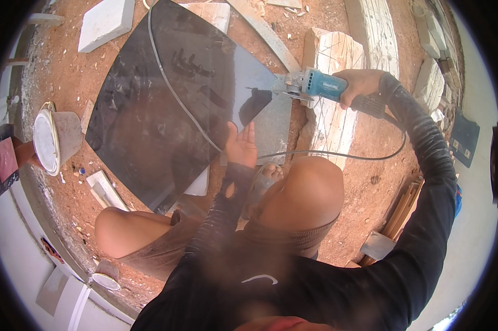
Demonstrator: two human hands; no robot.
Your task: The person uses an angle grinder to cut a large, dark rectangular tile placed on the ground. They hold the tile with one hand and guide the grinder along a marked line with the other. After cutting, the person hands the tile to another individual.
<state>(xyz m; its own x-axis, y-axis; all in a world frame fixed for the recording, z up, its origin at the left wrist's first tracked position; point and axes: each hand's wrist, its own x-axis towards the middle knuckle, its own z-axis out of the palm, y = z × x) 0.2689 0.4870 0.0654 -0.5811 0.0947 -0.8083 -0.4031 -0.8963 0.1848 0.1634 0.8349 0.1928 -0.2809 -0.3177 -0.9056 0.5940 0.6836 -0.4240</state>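
Observation:
A large dark polished tile (pixel 149 110) lies at an angle in front of my knees. My right hand (pixel 362 84) is wrapped round the body of a teal angle grinder (pixel 323 84). The grinder's head meets the tile's right-hand corner; whether the disc touches it I cannot tell. At the tile's near right edge is my left hand (pixel 241 146), its fingers stretched out along that edge. The grinder's grey cable (pixel 337 154) runs behind my left hand and up across the tile. A grey slab (pixel 276 129) shows under the tile's right corner.
Rough pale stone blocks (pixel 337 60) lie to the right, and a white block (pixel 106 25) is at the far left. Another person's arm (pixel 25 154) reaches toward a whitish bucket (pixel 61 138). A smaller bucket (pixel 106 275) stands nearer. Reddish, debris-strewn ground (pixel 365 182) surrounds me.

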